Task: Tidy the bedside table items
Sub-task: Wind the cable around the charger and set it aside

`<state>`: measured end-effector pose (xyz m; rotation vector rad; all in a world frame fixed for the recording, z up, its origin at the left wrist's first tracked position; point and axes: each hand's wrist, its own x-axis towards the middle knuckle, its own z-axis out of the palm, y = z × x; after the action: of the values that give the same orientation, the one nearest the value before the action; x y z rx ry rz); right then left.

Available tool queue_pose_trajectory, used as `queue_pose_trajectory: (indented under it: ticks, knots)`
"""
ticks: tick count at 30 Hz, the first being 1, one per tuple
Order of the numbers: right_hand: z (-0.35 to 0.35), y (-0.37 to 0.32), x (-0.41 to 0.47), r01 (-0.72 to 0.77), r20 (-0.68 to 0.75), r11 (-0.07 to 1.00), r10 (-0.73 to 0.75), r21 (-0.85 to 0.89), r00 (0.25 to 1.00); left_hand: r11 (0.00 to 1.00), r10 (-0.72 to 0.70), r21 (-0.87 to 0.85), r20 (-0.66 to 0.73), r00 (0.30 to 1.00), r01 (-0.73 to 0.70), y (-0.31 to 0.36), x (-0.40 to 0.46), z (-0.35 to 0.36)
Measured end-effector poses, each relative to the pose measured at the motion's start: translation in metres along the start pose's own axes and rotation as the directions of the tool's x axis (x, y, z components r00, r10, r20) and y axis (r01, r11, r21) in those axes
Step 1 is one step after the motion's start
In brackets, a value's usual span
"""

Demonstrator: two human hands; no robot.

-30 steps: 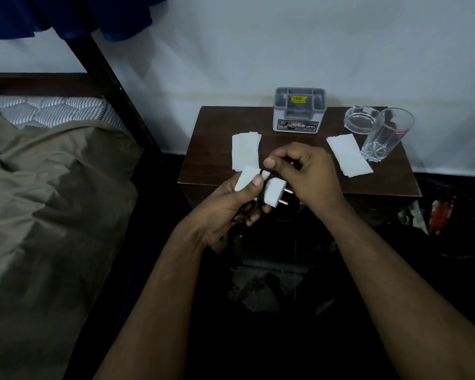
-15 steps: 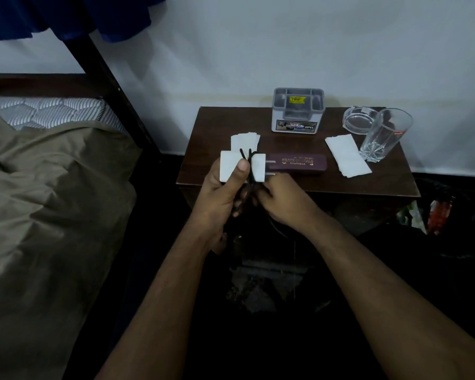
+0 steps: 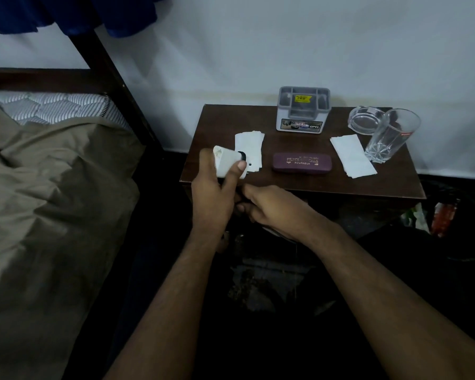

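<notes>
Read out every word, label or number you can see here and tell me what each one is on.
"OPEL": front label of the grey organizer box.
"PRINCE O... CALS" over "ROURKELA": lid of the maroon spectacle case; middle letters and the small top line are blurred.
Yellow sticker inside the organizer: unreadable.
Red mark on the drinking glass: too small.

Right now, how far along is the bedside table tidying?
Early to midway, I'd judge. Done: the grey plastic organiser box stands at the back but looks empty. In hand: the left hand grips a white charger plug; the right hand seems to handle its cable. Left: two white paper slips, the maroon spectacle case, clear tumbler.
</notes>
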<state>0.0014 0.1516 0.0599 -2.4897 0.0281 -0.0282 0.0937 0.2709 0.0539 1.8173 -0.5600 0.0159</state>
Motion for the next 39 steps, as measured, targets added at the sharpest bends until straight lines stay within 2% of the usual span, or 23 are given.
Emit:
queue_pose_trajectory:
  ticks: [6, 8, 11, 16, 18, 20, 23, 25, 28, 31, 35, 39]
  knots:
    - [-0.010, 0.002, -0.002, -0.058, 0.017, 0.996, 0.059, -0.063, 0.998, 0.994, 0.047, 0.095, 0.047, 0.998, -0.051, 0.002, 0.001, 0.000]
    - [-0.013, 0.003, -0.002, -0.089, 0.032, 0.992, 0.092, -0.092, 0.995, 0.978, 0.077, 0.187, 0.074, 0.994, -0.090, 0.004, 0.001, -0.001]
    - [-0.017, 0.006, -0.003, -0.142, 0.037, 0.989, 0.144, -0.050, 0.989, 0.892, 0.117, 0.431, 0.078, 0.990, -0.139, 0.005, 0.001, -0.004]
    - [-0.021, 0.013, -0.004, -0.210, 0.012, 0.977, 0.209, 0.034, 0.978, 0.704, 0.183, 0.681, 0.101, 0.978, -0.202, 0.006, 0.003, -0.004]
    - [-0.021, 0.017, -0.004, -0.213, -0.016, 0.977, 0.213, -0.004, 0.977, 0.637, 0.174, 0.738, 0.145, 0.974, -0.224, 0.006, 0.002, -0.001]
    - [-0.024, 0.021, -0.006, -0.215, -0.032, 0.974, 0.214, -0.071, 0.976, 0.617, 0.149, 0.740, 0.225, 0.963, -0.268, 0.004, 0.003, 0.001]
    - [-0.030, 0.030, -0.011, -0.221, -0.065, 0.961, 0.213, -0.165, 0.975, 0.644, 0.102, 0.678, 0.383, 0.918, -0.354, -0.002, 0.004, -0.001]
    - [-0.034, 0.034, -0.014, -0.222, -0.066, 0.954, 0.213, -0.203, 0.975, 0.713, 0.083, 0.582, 0.484, 0.871, -0.391, -0.005, 0.005, -0.004]
    - [-0.037, 0.039, -0.016, -0.226, -0.099, 0.945, 0.208, -0.234, 0.973, 0.849, 0.030, 0.420, 0.568, 0.822, -0.321, -0.006, 0.007, -0.013]
    - [-0.039, 0.039, -0.018, -0.201, -0.156, 0.938, 0.162, -0.281, 0.974, 0.924, -0.053, 0.324, 0.638, 0.768, -0.205, -0.008, 0.009, -0.017]
    - [-0.041, 0.038, -0.021, -0.159, -0.224, 0.948, 0.098, -0.275, 0.970, 0.962, -0.037, 0.232, 0.632, 0.774, -0.144, -0.011, 0.003, -0.012]
    - [-0.037, 0.031, -0.020, -0.112, -0.229, 0.963, 0.055, -0.244, 0.972, 0.957, -0.064, 0.263, 0.598, 0.799, -0.120, -0.013, -0.002, -0.004]
